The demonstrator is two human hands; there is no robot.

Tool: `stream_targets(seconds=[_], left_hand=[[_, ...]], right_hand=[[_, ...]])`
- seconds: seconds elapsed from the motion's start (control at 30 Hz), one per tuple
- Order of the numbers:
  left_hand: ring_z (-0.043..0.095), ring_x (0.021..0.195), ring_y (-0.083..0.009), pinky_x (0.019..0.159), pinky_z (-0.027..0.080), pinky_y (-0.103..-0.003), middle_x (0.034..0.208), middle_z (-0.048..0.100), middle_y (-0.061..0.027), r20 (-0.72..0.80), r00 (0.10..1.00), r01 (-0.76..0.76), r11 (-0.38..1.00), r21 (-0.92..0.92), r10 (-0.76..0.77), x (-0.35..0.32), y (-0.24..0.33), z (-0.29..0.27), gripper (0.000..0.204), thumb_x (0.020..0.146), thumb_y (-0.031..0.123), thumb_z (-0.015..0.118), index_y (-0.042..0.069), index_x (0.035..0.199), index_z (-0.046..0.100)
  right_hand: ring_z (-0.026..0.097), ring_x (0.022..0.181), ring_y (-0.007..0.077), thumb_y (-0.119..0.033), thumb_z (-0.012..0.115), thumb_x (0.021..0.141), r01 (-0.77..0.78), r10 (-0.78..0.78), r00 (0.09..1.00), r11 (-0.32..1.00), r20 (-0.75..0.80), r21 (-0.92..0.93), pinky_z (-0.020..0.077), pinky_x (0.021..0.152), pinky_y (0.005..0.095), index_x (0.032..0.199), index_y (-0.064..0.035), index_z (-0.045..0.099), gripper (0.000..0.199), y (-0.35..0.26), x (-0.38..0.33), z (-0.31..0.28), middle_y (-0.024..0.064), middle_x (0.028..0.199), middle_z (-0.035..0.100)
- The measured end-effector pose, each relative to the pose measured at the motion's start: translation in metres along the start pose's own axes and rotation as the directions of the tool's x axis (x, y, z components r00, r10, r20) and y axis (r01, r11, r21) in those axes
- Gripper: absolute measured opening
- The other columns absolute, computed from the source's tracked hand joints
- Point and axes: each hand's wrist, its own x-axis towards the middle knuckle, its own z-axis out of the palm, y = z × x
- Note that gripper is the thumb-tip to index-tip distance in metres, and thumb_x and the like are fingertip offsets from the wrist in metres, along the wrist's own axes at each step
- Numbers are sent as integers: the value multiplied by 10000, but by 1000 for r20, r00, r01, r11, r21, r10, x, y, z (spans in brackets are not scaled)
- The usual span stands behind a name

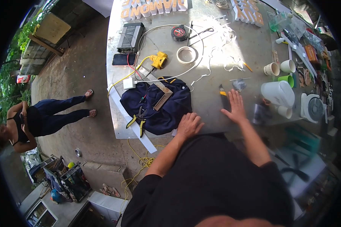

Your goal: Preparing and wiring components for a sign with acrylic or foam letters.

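Note:
My left hand (189, 125) rests at the near edge of the metal table, touching or right beside a bunched dark blue cloth (180, 102); its fingers are slightly bent and apart, with nothing seen in them. My right hand (235, 107) lies flat on the tabletop with its fingers stretched out. Along its thumb side is a black and yellow utility knife (224, 97), which the hand does not grip. A small crumpled clear plastic bag (239, 84) sits just beyond the right fingertips. On the cloth are yellow-handled pliers (141, 118) and an L-shaped metal square (163, 99).
Farther left are a power supply (130, 37), a phone (124, 59), a yellow power connector (158, 60), a tape roll (186, 55) and a tape measure (179, 33). Cups (288, 66), a white jug (277, 94) and a small fan (312, 107) stand right. Another person (41, 117) stands left.

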Motion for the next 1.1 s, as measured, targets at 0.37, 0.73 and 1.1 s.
stream_targets(seconds=[0.37, 0.73, 1.1], left_hand=[[500, 977, -290, 872, 396, -413, 1068, 546, -76, 139, 987, 43, 974, 224, -76, 3, 4, 8, 595, 789, 648, 679, 120, 1052, 603], [502, 986, -334, 894, 396, -449, 1023, 535, -117, 139, 989, 1, 951, 308, -45, 1, 7, 15, 615, 760, 628, 737, 79, 987, 578], [505, 935, -411, 825, 403, -498, 1018, 533, -194, 146, 988, -89, 959, 270, 51, 15, 25, 11, 605, 790, 541, 753, 28, 1063, 583]], right_hand=[[185, 1544, 274, -815, 441, 856, -5, 18, 986, 997, -164, 82, 125, 1258, 452, 1595, -130, 285, 1020, 0, -2, 6, 86, 1673, 220], [178, 1546, 259, -883, 350, 838, 15, 46, 967, 972, -251, 235, 105, 1270, 428, 1562, -95, 349, 1070, -1, -6, 18, 94, 1660, 254], [176, 1546, 257, -864, 381, 844, 25, 52, 955, 967, -292, 254, 102, 1267, 427, 1537, -83, 395, 1044, 4, -13, 13, 105, 1650, 275]])
